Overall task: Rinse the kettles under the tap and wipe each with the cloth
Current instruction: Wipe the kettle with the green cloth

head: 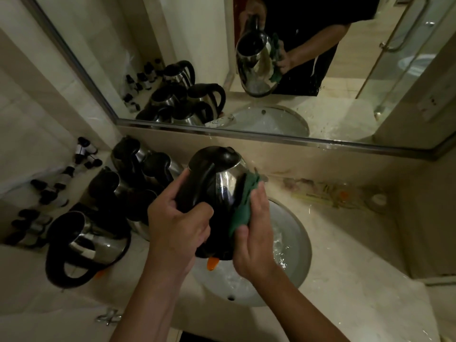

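Steel, polished and wet, makes up the rounded body of the black-handled electric kettle (219, 193) held at the centre of the view, tipped with its base pointing away toward twelve o'clock, above the round white sink basin (293, 245). The left hand (177, 225) has its fingers curled round the thick black handle, gripping it. The right hand (251, 240) presses a dark green cloth (244, 203) against the kettle's flank at three o'clock, thumb and fingers wrapped over the cloth.

Judging by its look, the kettle is stiff and moderately light when empty, but the shiny wall is probably slippery with water on it. The handle seems the only safe place to take hold; the cloth is soft and will follow the curve, giving the other hand some friction. An orange tab shows at the kettle's near end, at six o'clock; it looks like a small part worth keeping clear of.

One kettle is in hand. On the pale stone surface (345, 280) at nine o'clock, at least four more steel kettles (86, 245) stand or lie clustered, overlapping too much for a firm count. Beyond them, toward ten o'clock, roughly ten small black-capped bottles (84, 149) are ranged. One cloth is visible. A wall mirror (172, 58) at twelve o'clock repeats the scene.
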